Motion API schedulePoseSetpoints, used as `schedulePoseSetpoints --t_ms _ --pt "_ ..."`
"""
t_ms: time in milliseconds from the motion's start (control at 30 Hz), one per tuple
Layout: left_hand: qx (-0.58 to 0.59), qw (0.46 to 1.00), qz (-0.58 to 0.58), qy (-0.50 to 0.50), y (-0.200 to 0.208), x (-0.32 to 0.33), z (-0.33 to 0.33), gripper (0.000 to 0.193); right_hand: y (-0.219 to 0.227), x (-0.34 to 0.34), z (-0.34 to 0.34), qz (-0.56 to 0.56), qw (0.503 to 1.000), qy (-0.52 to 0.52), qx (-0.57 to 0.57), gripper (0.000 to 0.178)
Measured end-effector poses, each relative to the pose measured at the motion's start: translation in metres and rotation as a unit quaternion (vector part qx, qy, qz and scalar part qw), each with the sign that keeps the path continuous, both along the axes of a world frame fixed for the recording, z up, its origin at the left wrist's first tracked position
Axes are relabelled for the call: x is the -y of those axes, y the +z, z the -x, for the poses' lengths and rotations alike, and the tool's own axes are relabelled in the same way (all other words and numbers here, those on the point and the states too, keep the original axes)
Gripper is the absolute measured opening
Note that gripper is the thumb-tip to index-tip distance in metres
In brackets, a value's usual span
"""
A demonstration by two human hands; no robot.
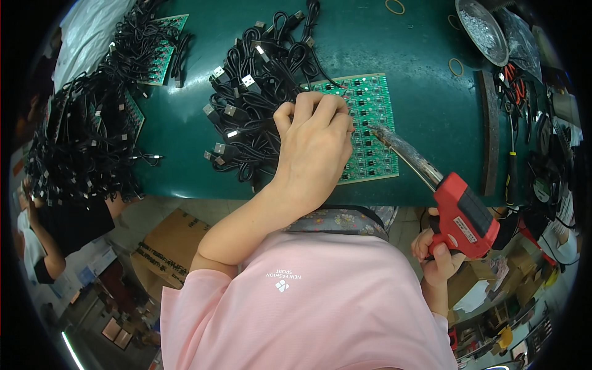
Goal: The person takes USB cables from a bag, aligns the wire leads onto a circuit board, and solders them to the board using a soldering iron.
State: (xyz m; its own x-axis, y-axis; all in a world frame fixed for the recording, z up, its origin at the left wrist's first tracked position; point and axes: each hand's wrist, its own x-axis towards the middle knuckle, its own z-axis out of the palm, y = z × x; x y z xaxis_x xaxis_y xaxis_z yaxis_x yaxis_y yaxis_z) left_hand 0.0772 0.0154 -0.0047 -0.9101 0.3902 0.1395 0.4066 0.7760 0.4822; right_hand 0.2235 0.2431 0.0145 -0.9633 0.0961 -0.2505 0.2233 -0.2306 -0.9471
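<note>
A green circuit board panel [374, 148], with rows of small black parts, lies on the table in front of me. My left hand [314, 139] rests over its left part, fingers curled down; whatever they pinch is hidden beneath them. On the right, my right hand [439, 250] is wrapped round the handle of a red and black soldering gun [465, 216]. The gun's tip touches or hovers just over the middle of the panel, right of my left fingers. Left of the panel lies a heap of black USB cables [259, 92], and thin wire ends reach the panel's upper edge.
More black cables [80, 142] and panels [161, 61] pile up at the far left of the green table [425, 55]. At the right are a metal dish [482, 31], a dark bar [488, 132] and a screwdriver [512, 166]. A cardboard box [169, 243] stands below the table.
</note>
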Motion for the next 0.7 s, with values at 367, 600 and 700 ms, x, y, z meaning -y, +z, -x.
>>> schedulePoseSetpoints --t_ms 367,600,700 --pt "-0.031 0.999 0.013 -0.028 0.003 0.005 0.005 0.015 -0.001 0.003 -0.001 0.052 0.997 -0.034 0.044 0.061" --pt "-0.035 0.984 -0.008 -0.174 0.004 0.021 0.025 0.015 -0.012 0.003 -0.009 0.035 0.998 -0.040 0.019 0.059" --pt "-0.049 0.974 -0.024 -0.220 0.001 0.026 0.031 0.018 -0.014 0.002 -0.017 0.047 0.998 -0.022 0.024 0.059"
